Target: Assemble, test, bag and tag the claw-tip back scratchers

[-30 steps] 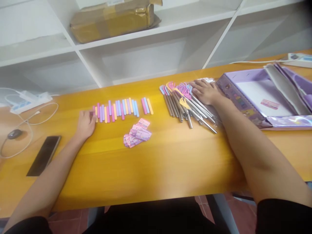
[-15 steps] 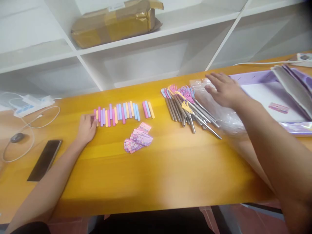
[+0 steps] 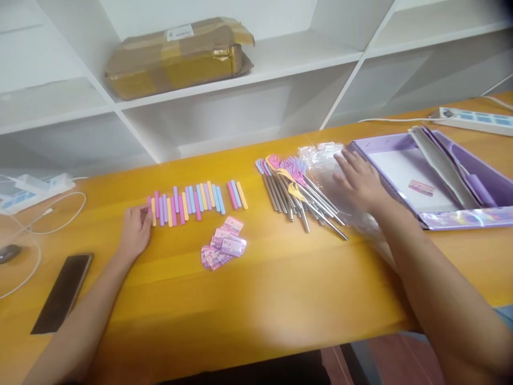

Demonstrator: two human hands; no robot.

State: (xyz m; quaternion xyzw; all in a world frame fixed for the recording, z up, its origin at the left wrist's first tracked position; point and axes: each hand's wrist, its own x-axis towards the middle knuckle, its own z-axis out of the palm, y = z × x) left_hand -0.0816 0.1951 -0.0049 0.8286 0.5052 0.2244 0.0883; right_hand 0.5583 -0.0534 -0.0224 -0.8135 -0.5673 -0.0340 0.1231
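My left hand rests on the wooden table, its fingers curled against the left end of a row of pastel sticks. My right hand lies flat with fingers spread on a pile of clear plastic bags, just right of a bundle of metal rods with coloured hand-shaped tips. A small heap of pink labels lies in front of the sticks, between both hands.
An open purple box stands to the right, with one pink label inside. A dark phone lies at the left front. Power strips and white cables sit at both far ends. A brown parcel rests on the white shelving behind.
My right hand left the rod bundle, rose, and came down flat on the plastic bags beside the purple box. My left hand stayed at the end of the sticks.
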